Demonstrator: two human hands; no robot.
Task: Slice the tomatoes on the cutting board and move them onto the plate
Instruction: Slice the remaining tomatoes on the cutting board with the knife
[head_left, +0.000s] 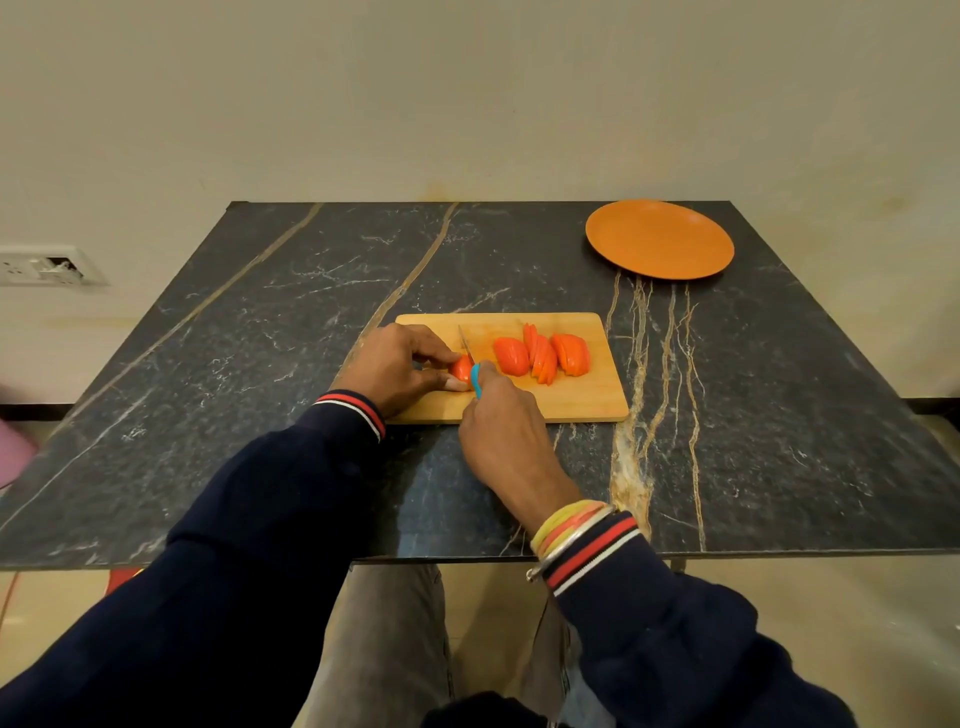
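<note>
Wooden cutting board (582, 400) sits near the middle of the dark marble-look counter (260, 364), and all the tomato is on it. The left hand (395, 369) pinches a small tomato piece (461, 368) at the board's left end, fingertips curled onto it. The right hand (501, 431) is wrapped around the blue handle of a knife (476, 378), whose blade points away from the person and rests on or in that piece. How deep it has gone I cannot tell.

To the right lie three more tomato pieces (543, 358). The middle one is fanned into thin slices, while the one nearest the knife looks whole-skinned and probably uncut.

This looks like mid-slicing, with the transfer not begun: the orange plate (660, 239) stands bare at the far right corner of the counter, well apart from the board.

To cut well here, the left fingertips should tuck back from the blade, since the piece is small and the grip sits just beside the edge. A drawing stroke with light pressure suits the soft flesh better than a straight push, which would crush it. Keeping the blade upright and parallel to the last cut should give even slices. The piece's flat side should stay down so that it cannot roll.
</note>
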